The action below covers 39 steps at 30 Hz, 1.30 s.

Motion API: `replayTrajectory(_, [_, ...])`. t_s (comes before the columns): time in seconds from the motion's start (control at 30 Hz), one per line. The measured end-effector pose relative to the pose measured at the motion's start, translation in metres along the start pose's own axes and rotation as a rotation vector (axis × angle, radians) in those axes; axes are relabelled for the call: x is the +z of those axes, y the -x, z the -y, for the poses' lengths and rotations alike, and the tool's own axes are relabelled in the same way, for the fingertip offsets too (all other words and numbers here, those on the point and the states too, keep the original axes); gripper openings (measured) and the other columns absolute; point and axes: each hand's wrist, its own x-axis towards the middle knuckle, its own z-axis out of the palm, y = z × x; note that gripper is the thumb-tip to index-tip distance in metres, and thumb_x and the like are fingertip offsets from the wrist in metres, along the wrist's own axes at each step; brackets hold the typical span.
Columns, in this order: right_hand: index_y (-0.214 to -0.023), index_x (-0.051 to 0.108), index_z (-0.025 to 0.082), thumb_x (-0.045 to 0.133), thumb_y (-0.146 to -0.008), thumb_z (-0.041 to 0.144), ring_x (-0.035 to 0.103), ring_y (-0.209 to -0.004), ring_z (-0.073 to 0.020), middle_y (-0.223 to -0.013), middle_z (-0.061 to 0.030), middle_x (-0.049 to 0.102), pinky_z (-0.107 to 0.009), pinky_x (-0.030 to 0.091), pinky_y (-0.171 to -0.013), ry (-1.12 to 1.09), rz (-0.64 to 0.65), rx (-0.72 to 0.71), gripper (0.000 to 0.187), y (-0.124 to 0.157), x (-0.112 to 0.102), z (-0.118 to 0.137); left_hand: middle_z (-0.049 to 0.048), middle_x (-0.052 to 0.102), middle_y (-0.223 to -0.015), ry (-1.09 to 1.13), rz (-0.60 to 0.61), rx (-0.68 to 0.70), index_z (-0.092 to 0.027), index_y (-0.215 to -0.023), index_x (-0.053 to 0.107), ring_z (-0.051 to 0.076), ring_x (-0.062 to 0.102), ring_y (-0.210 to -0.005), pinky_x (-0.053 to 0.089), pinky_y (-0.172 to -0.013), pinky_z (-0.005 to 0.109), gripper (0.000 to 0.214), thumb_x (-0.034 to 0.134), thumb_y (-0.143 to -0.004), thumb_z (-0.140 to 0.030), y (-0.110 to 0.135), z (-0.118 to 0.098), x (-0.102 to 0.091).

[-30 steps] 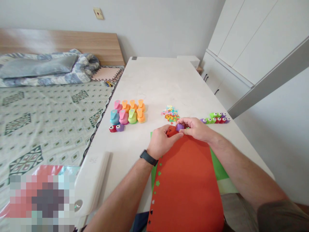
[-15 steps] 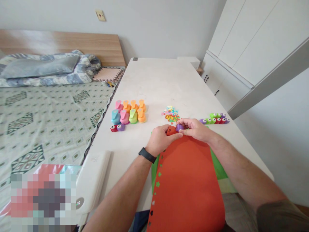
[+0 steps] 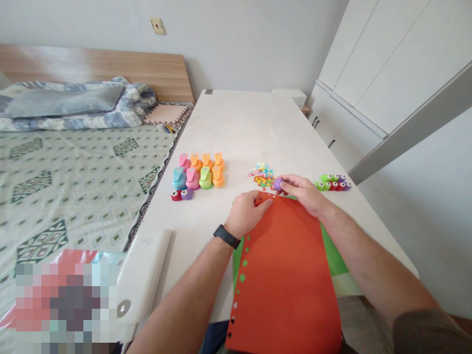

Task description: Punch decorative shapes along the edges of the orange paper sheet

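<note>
My left hand (image 3: pixel 246 211) grips the far left corner of a red sheet of paper (image 3: pixel 291 275), thumb on top. Punched shapes run down the sheet's left edge, and a few holes show along its far edge. In my right hand (image 3: pixel 300 191) is a small purple paper punch (image 3: pixel 278 184), held just beyond the far edge and apart from the paper. A green sheet (image 3: pixel 334 253) lies beneath the red one. Close to the punch is a pile of small colourful paper cut-outs (image 3: pixel 262 173).
Several larger lever punches (image 3: pixel 199 172) stand in rows at the left, with red and purple small punches (image 3: pixel 181 195) in front. More small punches (image 3: pixel 334 183) stand at the right. A white machine (image 3: pixel 145 275) occupies the table's (image 3: pixel 239 128) near left edge, beside a bed (image 3: pixel 84 187).
The purple punch has come off the red sheet's far edge, moved away with my right hand. Small holes now show where it was. My left hand still holds the corner.
</note>
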Motion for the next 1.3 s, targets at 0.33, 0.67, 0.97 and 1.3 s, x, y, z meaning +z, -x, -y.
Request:
replayTrajectory(0.33, [-0.11,0.071,0.021,0.065,-0.093,0.056,0.07,-0.09,-0.0188,-0.104,-0.0085,0.077,-0.031,0.05,-0.079,-0.083,-0.043,0.039,0.04,-0.005,0.0,-0.006,-0.0032,0.055,-0.063,-0.023,0.005,0.029,-0.019,-0.072,0.059,0.013,0.047,-0.06,0.03,-0.058,0.027,0.03,0.058,-0.091,-0.043,0.002,-0.002,0.0])
replayTrajectory(0.67, [-0.102,0.076,0.019,0.069,-0.089,0.058,0.067,-0.098,-0.0219,-0.104,-0.0095,0.077,-0.028,0.048,-0.07,0.059,-0.122,0.029,0.041,-0.02,0.001,-0.008,-0.0034,0.054,-0.062,-0.024,-0.004,0.043,-0.019,-0.072,0.058,0.012,0.045,-0.06,0.028,-0.058,0.026,0.031,0.059,-0.091,-0.043,0.002,0.002,0.002])
replayTrajectory(0.97, [-0.106,0.076,0.019,0.069,-0.088,0.057,0.066,-0.09,-0.0193,-0.102,-0.0084,0.077,-0.026,0.046,-0.066,0.16,-0.144,0.053,0.043,-0.021,0.001,-0.003,-0.0042,0.05,-0.061,-0.02,-0.004,0.035,-0.019,-0.069,0.054,0.012,0.043,-0.06,0.026,-0.058,0.026,0.031,0.06,-0.09,-0.04,0.003,0.0,0.001])
replayTrajectory(1.3, [-0.11,0.076,0.015,0.068,-0.088,0.057,0.058,-0.072,-0.0141,-0.088,-0.005,0.073,-0.026,0.043,-0.062,0.249,-0.124,0.037,0.047,-0.028,0.003,0.019,-0.0032,0.054,-0.061,-0.04,-0.003,0.045,-0.018,-0.069,0.056,0.012,0.044,-0.059,0.026,-0.058,0.027,0.03,0.06,-0.091,-0.038,0.003,-0.001,0.002])
